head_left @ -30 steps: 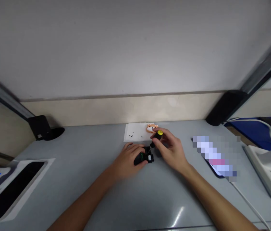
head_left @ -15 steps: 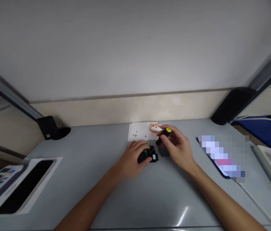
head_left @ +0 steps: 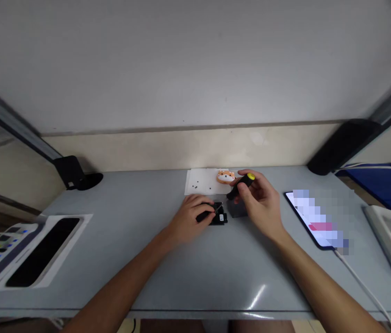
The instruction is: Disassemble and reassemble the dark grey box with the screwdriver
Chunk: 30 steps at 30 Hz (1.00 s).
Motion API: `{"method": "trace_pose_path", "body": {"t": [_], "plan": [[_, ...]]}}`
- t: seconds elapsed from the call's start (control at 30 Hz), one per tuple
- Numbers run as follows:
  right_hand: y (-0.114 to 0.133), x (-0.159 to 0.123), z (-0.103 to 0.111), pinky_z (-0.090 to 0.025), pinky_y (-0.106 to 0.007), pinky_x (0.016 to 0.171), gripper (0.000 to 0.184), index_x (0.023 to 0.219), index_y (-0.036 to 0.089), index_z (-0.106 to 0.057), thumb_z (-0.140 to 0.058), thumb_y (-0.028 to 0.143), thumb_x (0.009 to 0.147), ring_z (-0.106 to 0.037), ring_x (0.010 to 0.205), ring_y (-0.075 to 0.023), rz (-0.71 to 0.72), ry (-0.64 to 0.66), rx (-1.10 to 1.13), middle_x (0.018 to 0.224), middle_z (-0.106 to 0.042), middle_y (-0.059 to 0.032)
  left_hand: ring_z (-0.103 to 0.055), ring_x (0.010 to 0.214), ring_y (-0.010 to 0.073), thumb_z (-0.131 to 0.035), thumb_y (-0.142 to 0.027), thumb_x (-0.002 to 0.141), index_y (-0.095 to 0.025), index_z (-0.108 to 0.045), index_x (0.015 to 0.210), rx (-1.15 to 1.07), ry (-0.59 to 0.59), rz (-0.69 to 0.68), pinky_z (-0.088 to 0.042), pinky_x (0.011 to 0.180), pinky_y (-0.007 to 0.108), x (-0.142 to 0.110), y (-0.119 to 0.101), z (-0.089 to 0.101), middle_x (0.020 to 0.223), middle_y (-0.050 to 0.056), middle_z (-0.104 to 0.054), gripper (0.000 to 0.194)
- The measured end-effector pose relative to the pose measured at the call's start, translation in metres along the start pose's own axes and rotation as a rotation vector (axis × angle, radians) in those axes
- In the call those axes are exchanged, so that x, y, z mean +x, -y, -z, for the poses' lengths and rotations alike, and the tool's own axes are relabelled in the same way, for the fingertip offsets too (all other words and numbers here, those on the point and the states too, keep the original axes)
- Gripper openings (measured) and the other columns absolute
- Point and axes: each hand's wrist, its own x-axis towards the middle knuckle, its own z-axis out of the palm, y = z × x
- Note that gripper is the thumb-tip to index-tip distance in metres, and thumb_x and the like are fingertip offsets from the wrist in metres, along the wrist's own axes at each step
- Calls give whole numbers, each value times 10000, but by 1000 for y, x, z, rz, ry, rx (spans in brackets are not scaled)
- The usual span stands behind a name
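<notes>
Resting on the grey table, the left hand presses down a small black part near the middle of the table, a little toward the far edge. Its fingers are curled over the left side of the part and hold it in place. The right hand is just beside it, on the right. Its fingers are closed around a small screwdriver with a black handle and a yellow cap. The screwdriver is tilted, and its thin tip points down to the black part; whether the tip touches it I cannot tell.

Near the left edge lies a white device with a dark window. Near the right edge lies a phone with a lit screen, with a white cable running from it toward the near right corner.

Behind the hands, at the far edge, a white sheet of paper lies flat with several tiny dark screws on it. An orange animal-shaped figure sits at the right end of the sheet. At the far left corner stands a black clamp base.
</notes>
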Motion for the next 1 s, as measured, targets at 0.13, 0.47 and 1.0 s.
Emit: {"method": "trace_pose_path", "body": {"t": [0.13, 0.47, 1.0], "plan": [[1, 0, 1, -506, -251, 459, 275, 1098, 254, -637, -682, 456, 916, -606, 560, -106, 12, 2, 13, 909, -740, -26, -713, 1049, 221, -658, -247, 994, -241, -738, 1009, 8, -12, 2, -538, 997, 447, 1, -2, 1, 1081, 51, -772, 82], [-1, 0, 0, -573, -282, 524, 256, 1101, 253, -631, -667, 442, 932, -641, 610, -123, 37, -4, 39, 948, -758, -40, -703, 1030, 206, -669, -224, 989, -226, -724, 971, 22, -89, -20, -537, 979, 414, 1, 1, 1, 1046, 48, -759, 58], [-5, -2, -4, -591, -289, 585, 227, 1101, 259, -651, -695, 373, 910, -649, 636, -122, 53, -9, 41, 958, -753, -29, -660, 980, 218, -601, -217, 1004, -231, -696, 949, 177, -4, -14, -523, 957, 405, 3, -10, 8, 946, 33, -729, 110]]}}
